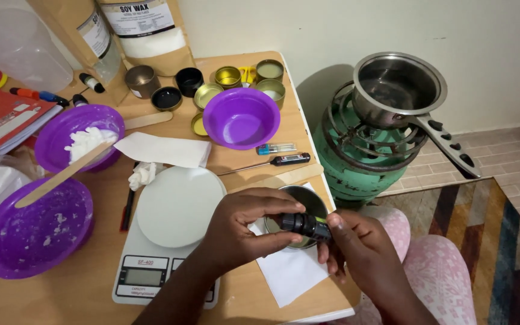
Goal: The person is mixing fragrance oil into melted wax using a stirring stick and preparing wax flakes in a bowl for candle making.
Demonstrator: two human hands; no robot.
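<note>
My left hand (245,225) and my right hand (356,247) both grip a small black bottle (306,225), held sideways over a round metal tin (305,201). The left fingers pinch the bottle's cap end; the right hand wraps its body. The tin stands on a white paper sheet (290,271) near the front right corner of the wooden table (91,301). A white kitchen scale (173,232) with a round platform lies just left of my left hand.
Purple bowls (242,117) (79,135) (31,229), one with white wax flakes and a wooden stick (61,176), stand on the table. Small tins and black jars (189,81) line the back, beside wax bags (145,30). A probe thermometer (272,161) lies mid-table. A steel pot (398,84) rests on a green gas burner (356,156) at right.
</note>
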